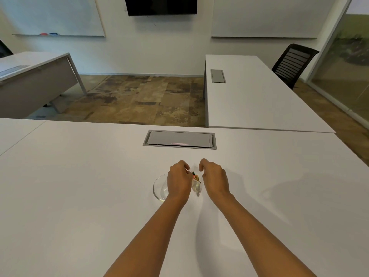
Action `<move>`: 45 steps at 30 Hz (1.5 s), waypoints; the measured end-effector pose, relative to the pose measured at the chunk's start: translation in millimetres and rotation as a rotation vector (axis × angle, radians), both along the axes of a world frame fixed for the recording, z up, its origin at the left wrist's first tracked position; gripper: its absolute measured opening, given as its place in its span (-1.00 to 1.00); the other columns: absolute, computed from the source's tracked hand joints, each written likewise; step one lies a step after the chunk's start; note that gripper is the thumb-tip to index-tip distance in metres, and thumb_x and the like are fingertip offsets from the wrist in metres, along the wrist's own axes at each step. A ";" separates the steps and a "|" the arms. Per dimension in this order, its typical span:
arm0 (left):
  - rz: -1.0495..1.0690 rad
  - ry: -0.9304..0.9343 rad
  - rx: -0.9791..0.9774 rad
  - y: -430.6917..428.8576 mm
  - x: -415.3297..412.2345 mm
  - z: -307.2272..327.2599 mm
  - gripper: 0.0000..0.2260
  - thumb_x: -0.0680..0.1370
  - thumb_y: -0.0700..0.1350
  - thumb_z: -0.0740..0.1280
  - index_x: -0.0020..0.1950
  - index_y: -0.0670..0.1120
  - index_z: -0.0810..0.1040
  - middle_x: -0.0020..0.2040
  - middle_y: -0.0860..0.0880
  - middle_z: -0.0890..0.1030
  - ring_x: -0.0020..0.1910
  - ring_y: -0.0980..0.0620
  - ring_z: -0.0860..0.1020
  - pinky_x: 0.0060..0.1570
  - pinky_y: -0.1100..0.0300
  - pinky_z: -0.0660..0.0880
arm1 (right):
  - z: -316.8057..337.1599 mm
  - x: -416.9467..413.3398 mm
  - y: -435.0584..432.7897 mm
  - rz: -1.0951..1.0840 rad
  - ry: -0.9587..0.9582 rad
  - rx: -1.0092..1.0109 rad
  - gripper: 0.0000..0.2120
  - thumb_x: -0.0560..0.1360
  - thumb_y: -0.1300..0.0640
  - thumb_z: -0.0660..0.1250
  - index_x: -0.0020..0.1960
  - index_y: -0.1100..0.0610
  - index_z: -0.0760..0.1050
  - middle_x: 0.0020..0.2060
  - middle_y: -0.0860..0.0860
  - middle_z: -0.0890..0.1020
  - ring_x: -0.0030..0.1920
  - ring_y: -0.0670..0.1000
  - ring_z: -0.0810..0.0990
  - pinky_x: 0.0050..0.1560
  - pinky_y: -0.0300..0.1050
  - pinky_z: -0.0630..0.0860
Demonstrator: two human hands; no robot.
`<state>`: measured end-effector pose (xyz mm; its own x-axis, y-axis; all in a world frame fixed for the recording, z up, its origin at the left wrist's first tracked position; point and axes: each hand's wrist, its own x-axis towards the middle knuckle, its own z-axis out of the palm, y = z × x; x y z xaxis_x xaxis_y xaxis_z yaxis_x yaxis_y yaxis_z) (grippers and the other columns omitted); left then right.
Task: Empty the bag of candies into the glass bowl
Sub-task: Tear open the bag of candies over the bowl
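Both hands pinch the bag [196, 183] by its top edges, left hand [178, 181] at 9 o'clock, right hand [214, 179] at 3. It's clear, limp and light, probably slippery, hanging just right of the bowl [159, 187] on the tabletop [79, 196]. Hold the corners, I'd say.

Glass bowl [159, 188] sits on the near table [79, 196], bag of candies [196, 183] just right of it, cable hatch [179, 139] farther back.

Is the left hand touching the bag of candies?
Touching. The head view shows the left hand fingers pinching the bag of candies at its top.
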<state>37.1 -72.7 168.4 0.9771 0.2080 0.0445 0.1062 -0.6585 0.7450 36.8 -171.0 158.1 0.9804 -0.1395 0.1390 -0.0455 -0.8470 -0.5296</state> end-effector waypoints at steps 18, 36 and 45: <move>-0.130 -0.007 0.217 -1.4 10.1 -1.6 -0.74 0.55 -0.20 0.26 0.22 -0.22 0.54 0.22 -0.18 0.60 0.12 -0.11 0.60 0.15 0.15 0.50 | -3.3 1.7 -2.7 -0.035 0.020 0.167 -0.88 0.45 0.31 0.35 -0.03 0.19 0.54 -0.06 0.13 0.67 -0.13 0.07 0.62 -0.17 -0.21 0.51; -0.165 -0.281 -0.145 15.4 18.7 7.6 -0.77 0.52 -0.36 0.24 -0.03 -0.16 0.67 0.03 -0.13 0.69 0.02 -0.03 0.61 0.06 0.23 0.52 | -27.3 39.4 -55.3 0.156 0.154 0.345 -0.75 0.50 0.22 0.32 0.17 0.08 0.49 0.23 0.10 0.50 0.21 0.12 0.50 0.13 -0.08 0.47; -0.040 -0.199 -0.351 39.0 22.6 -5.7 -0.78 0.53 -0.34 0.24 -0.07 -0.14 0.67 -0.02 -0.08 0.69 -0.04 0.06 0.60 -0.02 0.40 0.48 | -44.6 37.2 -52.3 0.197 0.219 0.378 -0.89 0.56 0.19 0.20 0.01 0.16 0.48 -0.02 0.08 0.61 -0.06 0.04 0.54 -0.14 -0.21 0.45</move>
<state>59.7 -33.6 162.7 0.9641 0.2062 0.1671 -0.0837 -0.3611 0.9288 73.9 -223.3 113.4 0.9938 0.0509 -0.0987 -0.0485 -0.6007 -0.7980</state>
